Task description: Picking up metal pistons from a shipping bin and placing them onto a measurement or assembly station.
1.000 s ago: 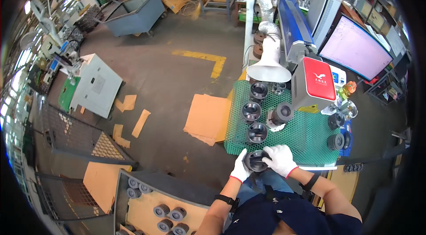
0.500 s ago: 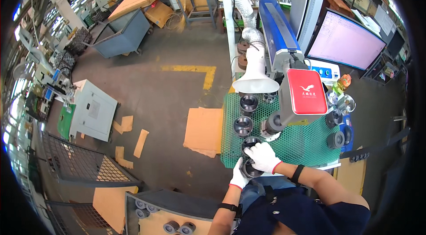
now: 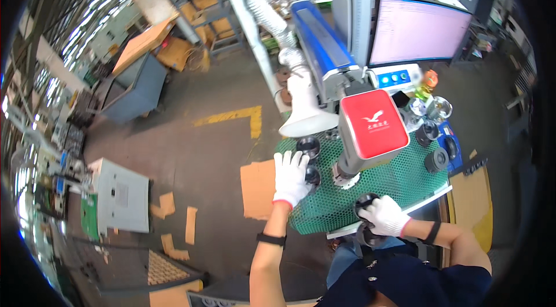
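Observation:
My left hand (image 3: 291, 178), in a white glove, lies at the left edge of the green mesh mat (image 3: 394, 176) with its fingers stretched apart. Just beyond its fingertips stands a dark, hollow, piston-like cylinder (image 3: 308, 146). A second such cylinder (image 3: 313, 176) sits against the hand's right side, partly covered. My gloved right hand (image 3: 383, 216) is closed on the rim of a black piston-like cylinder (image 3: 365, 203) at the mat's near edge. Another dark cylinder (image 3: 368, 236) shows below that hand, close to my body; whether the two touch I cannot tell.
A red-topped marking head (image 3: 375, 124) on a blue arm hangs over the mat, beside a white extraction hood (image 3: 307, 107). More dark cylinders (image 3: 436, 160) stand at the right. Behind are a monitor (image 3: 420, 32) and a control box (image 3: 397, 77). Cardboard (image 3: 258, 188) lies left of the mat.
My hands have parted: the left let go of the near cylinder and reached forward to the mat's left side. The right moved right with a cylinder. The view has turned and shifted.

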The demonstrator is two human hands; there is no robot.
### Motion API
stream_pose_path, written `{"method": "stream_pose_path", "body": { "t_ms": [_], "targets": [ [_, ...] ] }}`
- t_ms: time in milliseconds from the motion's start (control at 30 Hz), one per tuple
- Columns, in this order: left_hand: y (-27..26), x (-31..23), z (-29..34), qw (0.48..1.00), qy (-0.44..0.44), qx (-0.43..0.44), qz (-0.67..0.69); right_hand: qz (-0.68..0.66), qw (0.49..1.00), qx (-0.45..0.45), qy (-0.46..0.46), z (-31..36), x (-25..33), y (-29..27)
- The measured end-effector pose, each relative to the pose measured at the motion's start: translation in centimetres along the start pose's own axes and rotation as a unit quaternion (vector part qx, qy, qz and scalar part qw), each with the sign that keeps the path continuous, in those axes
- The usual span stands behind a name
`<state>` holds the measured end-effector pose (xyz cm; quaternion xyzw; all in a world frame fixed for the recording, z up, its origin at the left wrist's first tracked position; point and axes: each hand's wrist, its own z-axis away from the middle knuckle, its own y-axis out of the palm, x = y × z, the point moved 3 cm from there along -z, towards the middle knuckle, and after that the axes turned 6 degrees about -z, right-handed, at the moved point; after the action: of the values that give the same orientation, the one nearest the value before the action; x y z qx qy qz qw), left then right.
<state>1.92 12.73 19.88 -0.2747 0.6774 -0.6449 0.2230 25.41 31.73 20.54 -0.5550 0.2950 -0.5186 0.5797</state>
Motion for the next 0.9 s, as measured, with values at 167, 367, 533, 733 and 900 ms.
{"method": "stream_pose_path", "body": {
  "t_ms": [167,367,533,733,900],
  "targets": [
    [7.1,0.9,-6.1,0.988,0.111,0.101,-0.041,-0.013,0.988,0.001,0.156,7.2,-0.8,-0.2],
    [7.1,1.3,-7.6,0.977,0.206,0.021,-0.042,-0.046,0.932,-0.016,0.359,16.0,-1.1,0.5],
    [13.6,5.3,-6.2,0.976,0.155,0.14,-0.058,-0.061,0.909,-0.049,0.41,21.9,-2.6,2.1],
    [7.2,-0.6,-3.1,0.986,0.031,0.068,-0.152,-0.1,0.848,-0.096,0.512,32.5,-3.5,5.8],
    [1.9,-7.7,4.9,0.975,0.108,-0.067,-0.181,-0.102,0.798,-0.147,0.575,43.1,-3.8,8.6]
  ]
}}
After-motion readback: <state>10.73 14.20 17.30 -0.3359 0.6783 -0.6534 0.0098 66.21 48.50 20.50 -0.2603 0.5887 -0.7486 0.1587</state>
